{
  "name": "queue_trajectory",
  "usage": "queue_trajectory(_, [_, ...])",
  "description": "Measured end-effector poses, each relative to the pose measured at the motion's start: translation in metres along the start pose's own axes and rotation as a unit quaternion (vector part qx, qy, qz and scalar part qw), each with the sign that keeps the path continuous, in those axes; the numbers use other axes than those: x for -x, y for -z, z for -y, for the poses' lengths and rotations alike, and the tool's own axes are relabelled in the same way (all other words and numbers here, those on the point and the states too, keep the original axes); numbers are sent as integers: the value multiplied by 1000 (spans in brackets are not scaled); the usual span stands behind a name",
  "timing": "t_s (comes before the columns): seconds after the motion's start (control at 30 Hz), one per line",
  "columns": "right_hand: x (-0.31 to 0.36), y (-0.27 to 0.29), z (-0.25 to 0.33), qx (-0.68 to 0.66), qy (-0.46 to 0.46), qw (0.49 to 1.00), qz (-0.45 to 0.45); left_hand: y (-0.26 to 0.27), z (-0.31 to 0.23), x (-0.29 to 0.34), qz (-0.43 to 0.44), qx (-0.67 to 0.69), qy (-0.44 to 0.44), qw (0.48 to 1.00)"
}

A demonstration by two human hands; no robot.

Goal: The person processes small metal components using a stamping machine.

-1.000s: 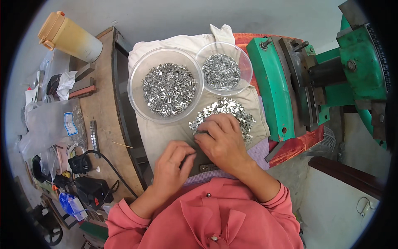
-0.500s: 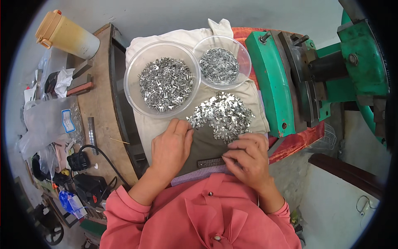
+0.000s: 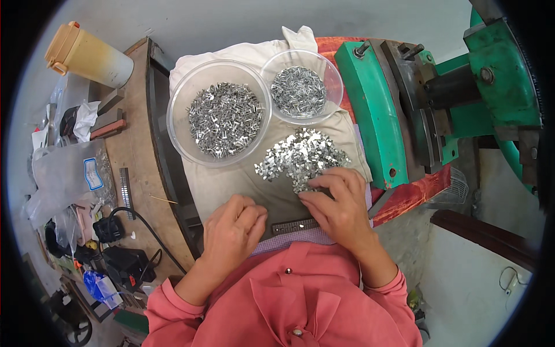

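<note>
A dark slotted metal strip (image 3: 283,227) lies crosswise on the cloth near my body, with a small bright piece on its right part. Beyond it is a loose heap of small shiny flat metal pieces (image 3: 300,153). My right hand (image 3: 344,208) reaches over the heap's near right edge, thumb and forefinger a little apart at the pieces. To the left of the strip, my left hand (image 3: 234,228) rests with its fingers curled together; whatever they may hold is hidden.
Behind the heap stand a large clear tub (image 3: 173,124) of small metal parts and a smaller clear bowl (image 3: 337,81) of pin-like pieces. A green machine (image 3: 376,115) flanks the right side. On the left, a wooden bench (image 3: 141,144) carries a yellow jug (image 3: 92,58) and plastic bags.
My left hand has drawn back from the heap toward my body. My right hand has moved from beside the strip up to the heap. A small bright piece now shows on the strip.
</note>
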State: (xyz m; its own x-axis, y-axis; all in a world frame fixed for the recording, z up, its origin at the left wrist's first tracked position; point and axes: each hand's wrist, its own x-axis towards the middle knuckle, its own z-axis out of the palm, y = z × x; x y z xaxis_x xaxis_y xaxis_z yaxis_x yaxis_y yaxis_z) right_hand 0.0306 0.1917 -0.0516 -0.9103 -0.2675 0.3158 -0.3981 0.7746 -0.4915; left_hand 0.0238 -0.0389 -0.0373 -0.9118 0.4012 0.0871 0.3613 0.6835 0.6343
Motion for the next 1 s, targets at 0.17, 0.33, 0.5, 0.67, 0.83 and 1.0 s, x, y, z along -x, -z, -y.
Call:
queue_trajectory(0.17, [-18, -4, -5, 26, 65, 997, 35, -6, -2, 8, -19, -4, -67, 998])
queue_trajectory(0.33, [-26, -10, -5, 14, 105, 991, 81, -16, -2, 9, 14, 3, -111, 994])
queue_trajectory(0.5, [-22, -18, 2, 8, 62, 997, 42, -20, -1, 11, 17, -12, -141, 990])
queue_trajectory(0.67, [-14, -16, 5, 11, 42, 999, 30, -21, -2, 12, 40, -22, -149, 988])
queue_trajectory(0.83, [3, -4, 9, -45, 8, 999, 7, -22, -2, 12, 53, -15, -115, 992])
queue_trajectory(1.0, [22, -8, 19, -77, 9, 997, -19, -23, -1, 13, 49, -4, -124, 991])
